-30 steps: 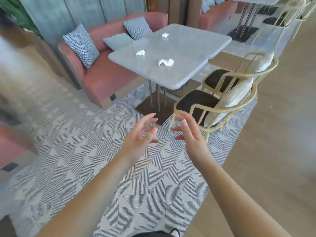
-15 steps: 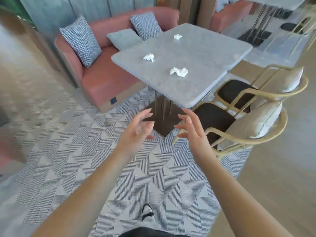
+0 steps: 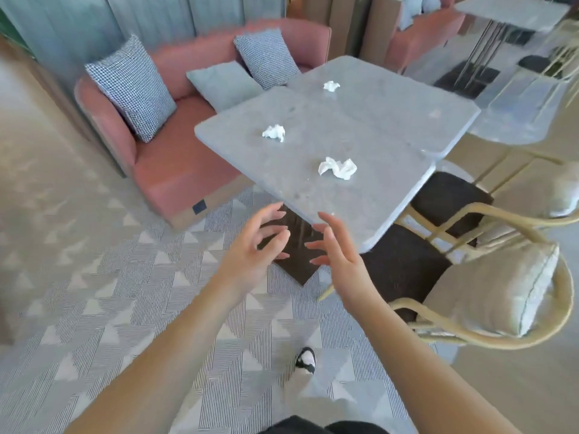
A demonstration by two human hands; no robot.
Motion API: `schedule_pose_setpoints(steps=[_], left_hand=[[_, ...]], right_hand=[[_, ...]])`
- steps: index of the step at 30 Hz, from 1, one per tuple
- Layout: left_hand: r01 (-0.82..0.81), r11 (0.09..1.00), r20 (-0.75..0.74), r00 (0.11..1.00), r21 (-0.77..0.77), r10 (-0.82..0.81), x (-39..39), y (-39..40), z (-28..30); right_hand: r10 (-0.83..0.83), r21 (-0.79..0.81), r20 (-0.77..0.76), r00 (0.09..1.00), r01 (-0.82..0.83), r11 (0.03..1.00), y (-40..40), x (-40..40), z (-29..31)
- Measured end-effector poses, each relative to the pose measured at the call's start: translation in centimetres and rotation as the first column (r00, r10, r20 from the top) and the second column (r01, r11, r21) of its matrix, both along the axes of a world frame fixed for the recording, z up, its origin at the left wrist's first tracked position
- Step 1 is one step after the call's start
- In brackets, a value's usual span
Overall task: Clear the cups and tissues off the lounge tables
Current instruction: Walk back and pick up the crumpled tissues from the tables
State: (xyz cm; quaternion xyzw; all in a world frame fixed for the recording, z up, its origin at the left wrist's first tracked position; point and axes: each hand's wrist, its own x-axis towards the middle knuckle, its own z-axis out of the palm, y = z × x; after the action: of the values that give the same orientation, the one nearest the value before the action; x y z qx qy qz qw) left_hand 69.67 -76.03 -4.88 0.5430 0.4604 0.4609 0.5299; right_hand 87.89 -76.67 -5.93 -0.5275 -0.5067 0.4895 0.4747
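A grey stone lounge table [image 3: 385, 126] stands ahead with three crumpled white tissues on it: a near tissue [image 3: 337, 168], a middle tissue [image 3: 274, 132] to its left and a far tissue [image 3: 331, 86]. No cup is in sight. My left hand [image 3: 255, 249] and my right hand [image 3: 336, 249] are held out side by side just short of the table's near corner. Both have fingers spread and hold nothing.
A pink sofa [image 3: 175, 170] with checked and grey cushions lines the table's left side. Two wooden-armed chairs [image 3: 488, 274] with pale cushions stand at its right. A patterned rug [image 3: 109, 308] covers the floor. Another table [image 3: 513, 9] is at the far right.
I have walked closer to the table, so it looms larger. Both hands stay out in front, open, and have come up near the table's corner.
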Motion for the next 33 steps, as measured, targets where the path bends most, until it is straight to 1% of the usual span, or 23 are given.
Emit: schedule_pose_setpoints(steps=[3,8,12,15,18,23,28,33], left_hand=[[-0.002,1.000,-0.056,0.998,-0.014,0.001,0.4,5.3,-0.3],[-0.004,0.999,-0.110,0.994,-0.032,0.001,0.4,13.3,0.7],[-0.017,0.998,-0.088,0.996,-0.062,0.012,-0.3,18.5,0.7],[-0.015,0.998,-0.113,0.994,-0.065,0.007,-1.7,22.6,-0.1],[-0.013,0.998,-0.074,0.997,-0.063,0.008,-3.8,26.9,-1.1],[-0.002,0.996,-0.076,0.997,-0.084,-0.004,-8.6,34.7,-2.6],[0.152,0.985,-0.012,0.988,-0.085,-0.154,-11.5,42.9,-2.2],[0.270,0.959,0.008,0.963,-0.089,-0.270,-12.4,49.8,-2.2]], right_hand=[[-0.014,-0.013,-0.030,0.999,0.014,1.000,5.7,0.2,-0.9],[-0.059,0.002,-0.075,0.995,0.060,0.998,15.0,0.8,0.1],[-0.059,0.002,-0.071,0.996,0.059,0.998,21.3,0.6,0.4],[-0.032,0.008,-0.064,0.997,0.033,0.999,24.5,-0.4,-0.4],[-0.011,-0.019,-0.028,1.000,0.011,1.000,27.7,-1.5,-1.5],[-0.173,-0.038,0.016,0.985,0.174,0.984,35.9,-3.1,-2.3],[-0.293,-0.060,0.029,0.956,0.294,0.954,42.5,-6.6,-2.7],[-0.421,-0.088,0.027,0.907,0.421,0.903,46.0,-8.1,-3.1]])
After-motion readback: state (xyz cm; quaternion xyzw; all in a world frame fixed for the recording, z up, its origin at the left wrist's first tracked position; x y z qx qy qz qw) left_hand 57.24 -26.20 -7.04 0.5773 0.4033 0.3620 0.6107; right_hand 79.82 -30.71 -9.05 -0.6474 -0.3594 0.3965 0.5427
